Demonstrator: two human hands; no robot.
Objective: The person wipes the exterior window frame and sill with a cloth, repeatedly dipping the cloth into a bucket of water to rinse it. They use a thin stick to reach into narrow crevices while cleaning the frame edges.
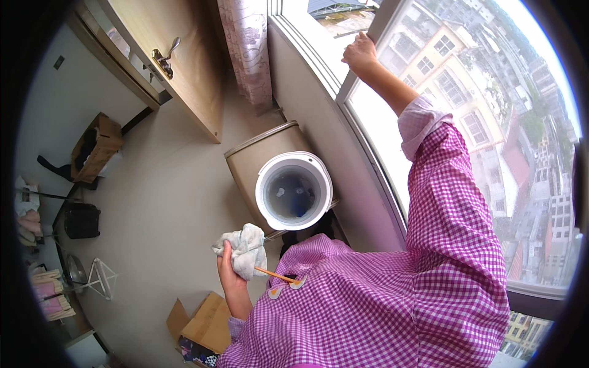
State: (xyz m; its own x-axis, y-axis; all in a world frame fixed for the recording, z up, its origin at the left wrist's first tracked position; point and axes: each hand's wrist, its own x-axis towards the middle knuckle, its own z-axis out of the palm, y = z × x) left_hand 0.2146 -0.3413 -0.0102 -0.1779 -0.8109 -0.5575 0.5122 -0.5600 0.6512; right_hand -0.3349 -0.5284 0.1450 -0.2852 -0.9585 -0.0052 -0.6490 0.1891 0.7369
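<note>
A crumpled pale cloth (246, 250) is held in my left hand (233, 271), low in front of my body. From beside it a thin wooden stick (275, 275) reaches across my checked apron; whether the hand grips the stick too is hidden. My right hand (361, 53) reaches up and grips the edge of the window sash frame (382, 27), its fingers partly hidden. Below, a white bucket (327, 184) holds murky water (292, 193) with a dark blue patch and bright reflections. It stands on a tan lidded bin or box (253, 161) against the wall.
Beside me is the large window pane (441, 101), with buildings far below; the gap left of the sash is open. A wooden door (184, 55) stands ajar near a patterned curtain (246, 46). Cardboard boxes (209, 322) and a black bin (82, 220) sit on the floor.
</note>
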